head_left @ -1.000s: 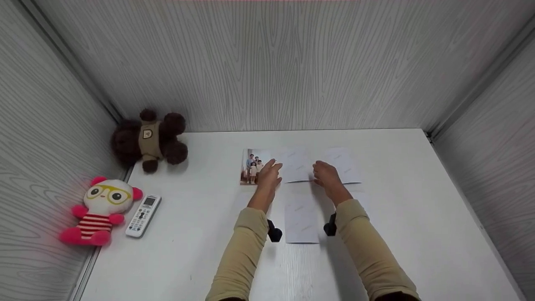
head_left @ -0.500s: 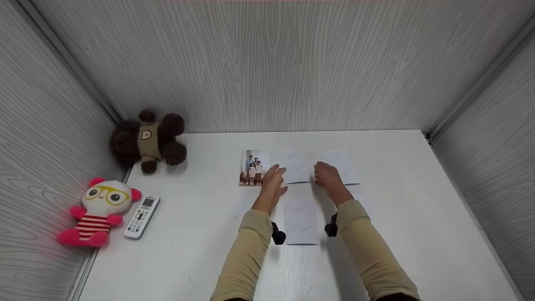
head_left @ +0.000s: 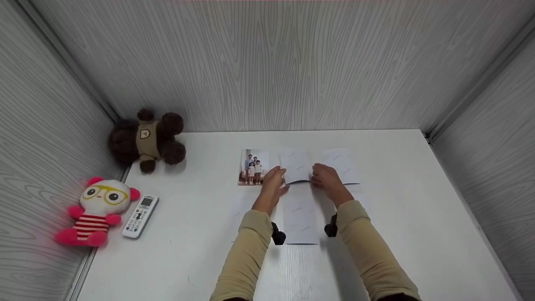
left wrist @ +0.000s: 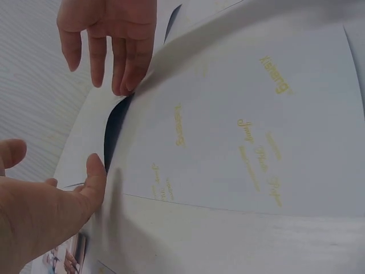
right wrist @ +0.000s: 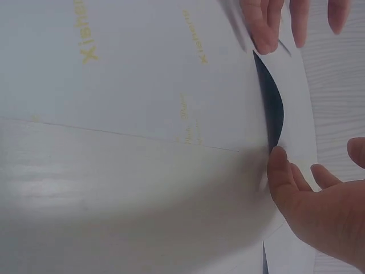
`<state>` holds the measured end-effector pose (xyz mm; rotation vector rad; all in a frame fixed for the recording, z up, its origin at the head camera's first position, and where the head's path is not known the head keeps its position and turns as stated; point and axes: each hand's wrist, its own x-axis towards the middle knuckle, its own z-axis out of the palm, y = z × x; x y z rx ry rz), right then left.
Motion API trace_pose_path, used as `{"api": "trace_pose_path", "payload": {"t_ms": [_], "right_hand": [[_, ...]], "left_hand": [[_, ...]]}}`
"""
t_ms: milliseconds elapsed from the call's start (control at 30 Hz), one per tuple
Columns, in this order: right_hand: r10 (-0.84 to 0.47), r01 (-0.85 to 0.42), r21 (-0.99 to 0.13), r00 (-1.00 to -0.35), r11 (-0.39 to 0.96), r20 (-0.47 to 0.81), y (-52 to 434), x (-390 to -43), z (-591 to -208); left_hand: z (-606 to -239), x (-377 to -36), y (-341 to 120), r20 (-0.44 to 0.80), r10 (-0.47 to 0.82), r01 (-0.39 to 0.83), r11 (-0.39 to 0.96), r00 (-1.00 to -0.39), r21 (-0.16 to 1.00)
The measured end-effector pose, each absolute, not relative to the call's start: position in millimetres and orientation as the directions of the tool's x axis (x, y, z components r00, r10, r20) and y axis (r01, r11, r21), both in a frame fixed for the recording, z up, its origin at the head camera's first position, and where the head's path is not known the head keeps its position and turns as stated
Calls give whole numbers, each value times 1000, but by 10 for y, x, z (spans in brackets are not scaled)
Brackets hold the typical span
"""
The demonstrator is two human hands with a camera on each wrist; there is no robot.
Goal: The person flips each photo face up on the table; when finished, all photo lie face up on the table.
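A photo lies white back up at the middle of the far row, its near edge bowed up off the table. Dark underside shows beneath that edge in both wrist views. My left hand holds its near left corner, thumb toward me. At the near right corner, my right hand pinches it with thumb and bent fingers. Left of it lies a family photo, picture up, partly behind my left hand. Another white-backed photo with faint yellow lettering lies just in front, between my forearms.
To the right is a further white-backed photo; others lie partly under my forearms. A brown plush bear, a pink-and-white plush panda and a white remote control lie at the left. Grey wood-grain walls enclose the table.
My left hand has moved slightly right and toward me, off the family photo to the middle photo's corner. My right fingers have closed in, and the middle photo's near edge has bowed up.
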<state>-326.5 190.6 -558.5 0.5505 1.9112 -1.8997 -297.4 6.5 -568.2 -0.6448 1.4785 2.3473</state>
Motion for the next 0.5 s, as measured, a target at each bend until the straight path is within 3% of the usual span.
{"api": "trace_pose_path", "payload": {"t_ms": [267,500], "right_hand": [[-8,543,-840,-840,11,-543,1937,-3266,-5592],[4,550,-830,-834,92,-552,1993,-3265,-5603]], "left_hand": [[-5643,-2976,65,-497,-13,-460,-357,-868,813],[-5663,-2977,95,-476,-65,-455,-201,-877,867]]}}
